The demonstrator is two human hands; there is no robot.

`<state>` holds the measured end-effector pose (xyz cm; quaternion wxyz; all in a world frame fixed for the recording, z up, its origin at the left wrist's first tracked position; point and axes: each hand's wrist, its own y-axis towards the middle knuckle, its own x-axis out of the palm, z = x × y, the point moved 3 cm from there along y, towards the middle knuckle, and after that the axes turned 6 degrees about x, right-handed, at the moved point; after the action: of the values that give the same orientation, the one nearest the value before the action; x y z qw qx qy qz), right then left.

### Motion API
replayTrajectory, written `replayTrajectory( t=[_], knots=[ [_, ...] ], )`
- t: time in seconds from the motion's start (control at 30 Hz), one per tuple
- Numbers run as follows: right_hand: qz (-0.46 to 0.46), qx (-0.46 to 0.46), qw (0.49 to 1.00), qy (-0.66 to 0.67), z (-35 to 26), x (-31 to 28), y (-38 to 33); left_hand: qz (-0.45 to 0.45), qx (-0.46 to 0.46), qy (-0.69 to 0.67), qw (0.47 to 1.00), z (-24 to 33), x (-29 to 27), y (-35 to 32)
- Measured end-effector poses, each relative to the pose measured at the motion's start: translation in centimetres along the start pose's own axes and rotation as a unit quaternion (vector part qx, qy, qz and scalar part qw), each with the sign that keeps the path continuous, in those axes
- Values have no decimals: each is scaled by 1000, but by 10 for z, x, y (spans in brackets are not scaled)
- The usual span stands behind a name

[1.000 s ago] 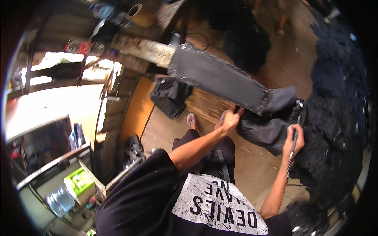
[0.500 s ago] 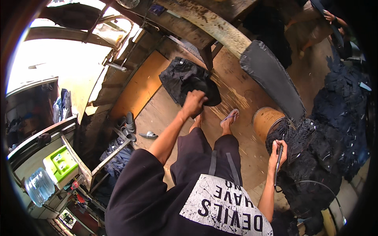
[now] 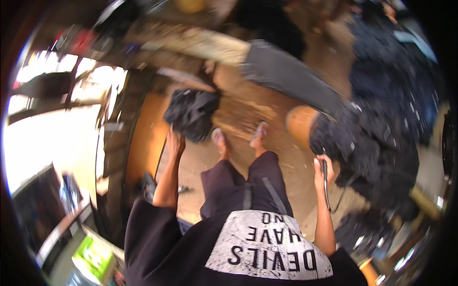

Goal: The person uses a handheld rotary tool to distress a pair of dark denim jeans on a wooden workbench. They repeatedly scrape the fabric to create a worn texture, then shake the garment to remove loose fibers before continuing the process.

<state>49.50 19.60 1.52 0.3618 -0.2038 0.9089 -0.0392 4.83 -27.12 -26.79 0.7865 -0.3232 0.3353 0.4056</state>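
Note:
My left hand (image 3: pixel 175 141) is closed on the lower edge of a bunched black garment (image 3: pixel 193 114), in front of and left of my feet; blur hides the exact finger grip. In my right hand (image 3: pixel 324 170) is a slim black pen-shaped tool (image 3: pixel 325 178) with a dark cord hanging from its lower end. The tool's upper end is near the heaped black clothes (image 3: pixel 381 152) at the right. The tip itself is smeared by motion.
A long plank (image 3: pixel 205 42) with a dark covered end (image 3: pixel 291 76) slants across the front. Below it lies an orange-brown drum (image 3: pixel 299 126). More dark cloth (image 3: pixel 391 81) is piled at far right. A green-and-white container (image 3: pixel 93 260) stands at lower left.
My left hand has moved left, and the black garment is shifted and more bunched. The right hand still holds the tool, a little lower in its grip. The whole view has turned and blurred.

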Motion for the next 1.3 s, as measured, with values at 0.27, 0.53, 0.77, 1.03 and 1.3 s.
replayTrajectory(
  t=[0.27, 0.53, 0.77, 1.03, 1.3],
  knots=[
    [334, -54, 940, 52, 125, -107, 162, -511, 188, -63, 836, 239, 73, -51],
    [254, 13, 965, -65, 186, -119, 304, -405, 513, -76, 753, 647, 100, 16],
    [235, 19, 962, 134, 127, -180, 269, -436, 380, -212, 788, 848, 241, 66],
    [236, -7, 969, 76, 45, -101, 228, -539, 502, -110, 668, 830, 271, 135],
    [98, -77, 979, 158, -143, 66, 150, -468, 419, -305, 715, 643, 85, 229]
  ],
)
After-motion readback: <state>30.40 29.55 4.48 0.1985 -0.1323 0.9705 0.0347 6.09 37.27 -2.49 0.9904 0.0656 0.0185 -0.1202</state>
